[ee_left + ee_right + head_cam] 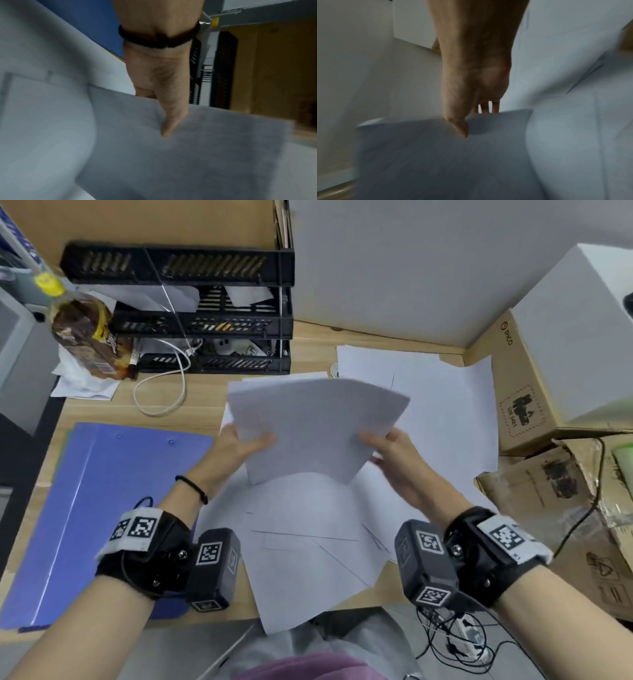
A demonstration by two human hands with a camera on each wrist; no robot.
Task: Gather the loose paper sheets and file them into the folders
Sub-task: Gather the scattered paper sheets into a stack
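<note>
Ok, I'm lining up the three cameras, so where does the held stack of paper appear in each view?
Head: the held stack of paper is at centre, bowed, between left hand and right hand.
Left wrist: it fills the lower right, under the thumb.
Right wrist: it fills the lower left, below the thumb.
Shared landmark: the loose sheets on the desk, pale behind the stack in both wrist views.

Two hands are seen, the left (239, 445) and the right (394, 453); one lifted stack of sheets (315, 429) is held between them. Loose sheets (308, 542) are spread on one desk (205, 392); an exact count cannot be made. One blue folder (102, 508), one black three-tier tray (205, 313), one bottle (85, 333), one white cable (161, 392) and three cardboard boxes (524, 392) are counted.
</note>
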